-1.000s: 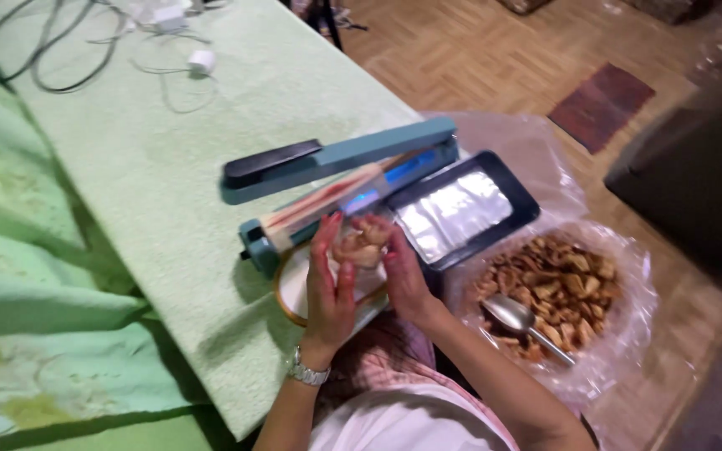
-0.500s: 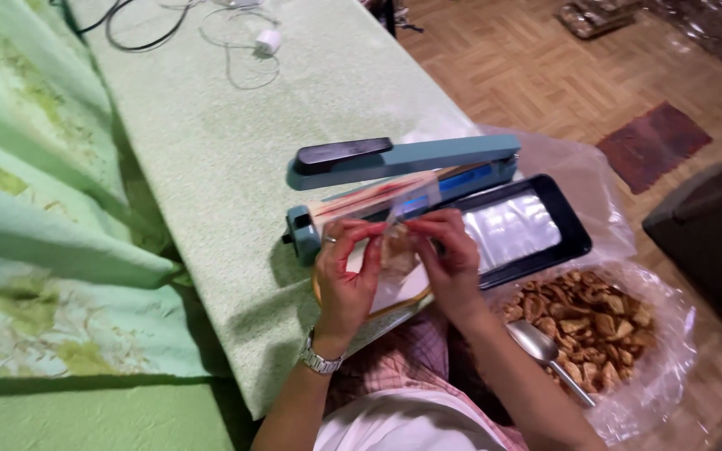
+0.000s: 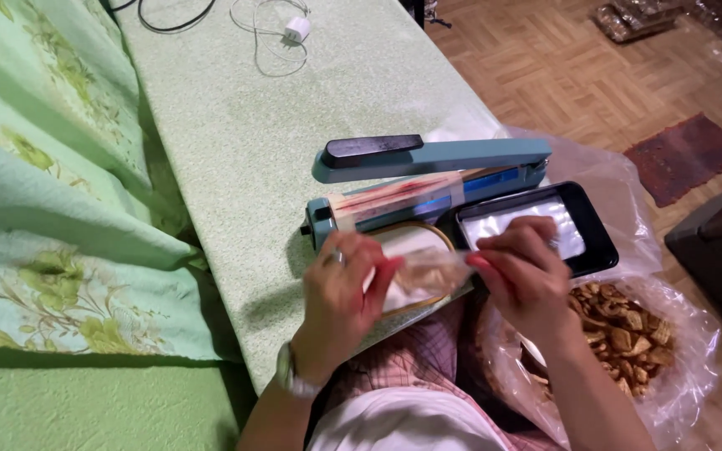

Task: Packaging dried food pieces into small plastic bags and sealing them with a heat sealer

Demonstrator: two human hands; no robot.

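My left hand (image 3: 340,305) and my right hand (image 3: 524,271) together hold a small clear plastic bag (image 3: 426,271) filled with brown snack pieces, each hand pinching one end of it. The bag is stretched sideways just in front of a blue impulse heat sealer (image 3: 428,179), whose arm is raised. Under the bag lies a round plate with a gold rim (image 3: 440,234). A ring is on my left hand and a watch on that wrist.
A black digital scale (image 3: 599,242) sits to the right of the sealer. A big clear bag of brown snack pieces (image 3: 628,334) lies at lower right. A white charger with cables (image 3: 294,29) rests at the far end of the green table cover (image 3: 236,134). Floral green cloth (image 3: 52,250) is on the left.
The view has shifted, so the sealer and scale now sit further right and lower. My hands have pulled the small bag out sideways and lowered it in front of the sealer.
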